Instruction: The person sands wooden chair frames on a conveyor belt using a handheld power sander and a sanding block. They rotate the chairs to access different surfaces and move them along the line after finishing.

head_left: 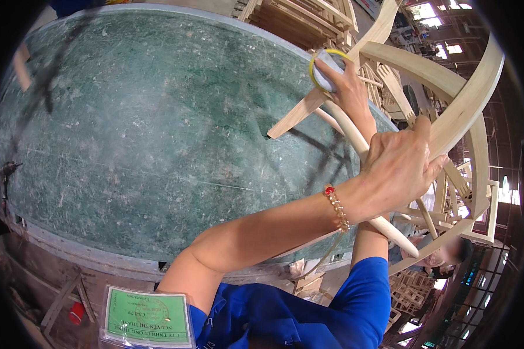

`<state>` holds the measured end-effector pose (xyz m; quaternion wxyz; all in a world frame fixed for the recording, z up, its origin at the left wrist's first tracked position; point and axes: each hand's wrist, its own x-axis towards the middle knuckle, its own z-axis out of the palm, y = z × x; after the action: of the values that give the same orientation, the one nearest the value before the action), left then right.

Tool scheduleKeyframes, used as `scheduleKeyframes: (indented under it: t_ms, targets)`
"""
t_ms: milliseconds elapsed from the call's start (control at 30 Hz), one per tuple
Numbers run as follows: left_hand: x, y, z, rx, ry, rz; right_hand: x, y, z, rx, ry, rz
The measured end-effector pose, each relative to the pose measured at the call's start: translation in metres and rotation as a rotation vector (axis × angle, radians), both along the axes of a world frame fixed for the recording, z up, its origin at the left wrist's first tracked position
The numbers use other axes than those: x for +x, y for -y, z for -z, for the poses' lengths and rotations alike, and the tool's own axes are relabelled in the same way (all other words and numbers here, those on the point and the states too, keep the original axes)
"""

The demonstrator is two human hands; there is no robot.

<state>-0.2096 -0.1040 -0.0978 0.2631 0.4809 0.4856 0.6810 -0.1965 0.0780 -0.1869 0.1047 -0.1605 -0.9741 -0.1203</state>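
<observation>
A pale, unfinished wooden chair frame (474, 107) with curved rails tilts over the right side of the green-topped table (128, 145). One of its legs (297, 117) points down to the tabletop. My left hand (399, 166), with a beaded bracelet (335, 208) on its wrist, is closed round a curved rail of the frame. Passing beneath my left forearm, my right arm reaches farther out. My right hand (352, 93) grips a round, pale grey pad with a yellow rim (326, 68), held against the frame near the top of that leg. The pad's contact face is hidden.
Stacked wooden parts (303, 23) stand beyond the table's far edge. More chair frames and another person (445, 253) are to the right. A dark tool (7, 171) sits at the table's left edge. A green badge (148, 317) hangs at my chest.
</observation>
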Motion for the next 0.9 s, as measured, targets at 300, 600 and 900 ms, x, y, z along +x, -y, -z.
scheduleKeyframes:
  t_ms: [300,600,900]
  targets:
    - [0.0,-0.015,-0.002,0.044,0.022,-0.081,0.036,0.053,-0.017,-0.016,-0.077,0.094]
    - [0.002,-0.008,-0.006,0.053,0.046,0.019,0.114,0.053,0.061,-0.162,-0.11,0.478]
    - [0.003,-0.006,-0.003,0.054,0.023,-0.019,0.044,0.091,0.117,-0.184,-0.215,0.141]
